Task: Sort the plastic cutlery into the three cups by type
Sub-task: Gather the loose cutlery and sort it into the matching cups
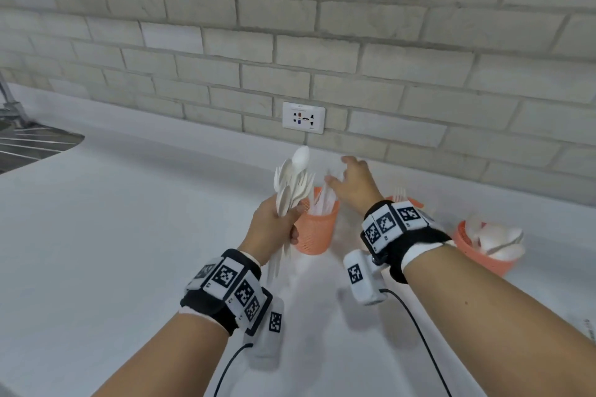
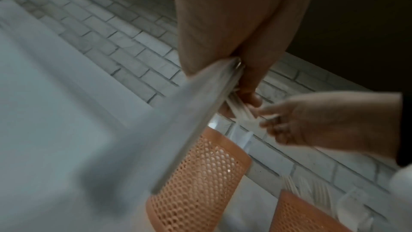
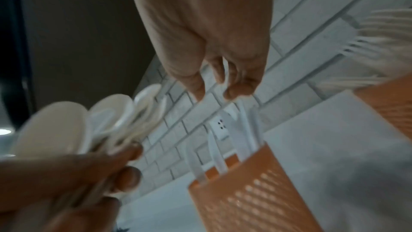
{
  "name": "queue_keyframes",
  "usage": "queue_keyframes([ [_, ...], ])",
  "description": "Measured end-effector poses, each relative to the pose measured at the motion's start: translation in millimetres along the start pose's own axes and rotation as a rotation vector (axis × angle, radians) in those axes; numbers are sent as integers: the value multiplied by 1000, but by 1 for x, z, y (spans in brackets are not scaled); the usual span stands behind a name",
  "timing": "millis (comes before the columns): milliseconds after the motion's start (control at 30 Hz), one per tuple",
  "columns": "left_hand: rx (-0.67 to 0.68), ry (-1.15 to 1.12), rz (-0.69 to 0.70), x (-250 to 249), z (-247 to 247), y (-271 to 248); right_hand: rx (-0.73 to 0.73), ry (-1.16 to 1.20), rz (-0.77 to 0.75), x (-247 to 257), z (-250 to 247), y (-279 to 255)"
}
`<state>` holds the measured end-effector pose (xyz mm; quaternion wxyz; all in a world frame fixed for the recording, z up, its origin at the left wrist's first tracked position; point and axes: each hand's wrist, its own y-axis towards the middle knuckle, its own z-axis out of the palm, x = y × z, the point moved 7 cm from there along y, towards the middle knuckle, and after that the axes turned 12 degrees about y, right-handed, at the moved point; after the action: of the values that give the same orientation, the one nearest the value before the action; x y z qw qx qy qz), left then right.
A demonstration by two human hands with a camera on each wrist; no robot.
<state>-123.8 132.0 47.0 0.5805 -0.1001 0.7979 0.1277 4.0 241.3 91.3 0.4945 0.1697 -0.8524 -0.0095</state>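
My left hand (image 1: pixel 283 219) grips a bundle of white plastic spoons and forks (image 1: pixel 293 184) upright, just left of an orange mesh cup (image 1: pixel 317 232) that holds knives (image 3: pixel 243 130). My right hand (image 1: pixel 338 177) hovers over that cup with fingers spread and loose, its fingertips (image 3: pixel 238 91) just above the knife tops; I see nothing pinched. Behind my right wrist a second orange cup (image 1: pixel 419 203) holds forks (image 1: pixel 400 192). A third orange cup (image 1: pixel 493 267) at the right holds spoons (image 1: pixel 496 235).
The cups stand on a white counter (image 1: pixel 129 235) close to a grey brick wall with a socket (image 1: pixel 303 118). A steel sink (image 1: pixel 32 142) lies at the far left. Cables trail from both wrist cameras toward me.
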Motion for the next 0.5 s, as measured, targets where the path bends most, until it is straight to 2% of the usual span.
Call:
queue_keyframes([
  [67,-91,92,51,-3,-3,1,-153,61,-199,32,-13,-11],
  [100,-138,135,81,-6,-4,1,-170,111,-286,47,-17,-20],
  [133,-180,176,104,-8,-5,1,-113,160,-331,60,-13,-27],
  [200,-247,228,126,-11,-3,2,104,179,-298,75,6,-42],
  [267,-270,243,108,-13,0,3,248,43,-211,74,23,-50],
  [333,-264,255,110,-14,5,3,260,-10,-164,68,27,-51],
  [500,-248,350,178,-17,9,-3,256,124,-47,56,23,-48],
])
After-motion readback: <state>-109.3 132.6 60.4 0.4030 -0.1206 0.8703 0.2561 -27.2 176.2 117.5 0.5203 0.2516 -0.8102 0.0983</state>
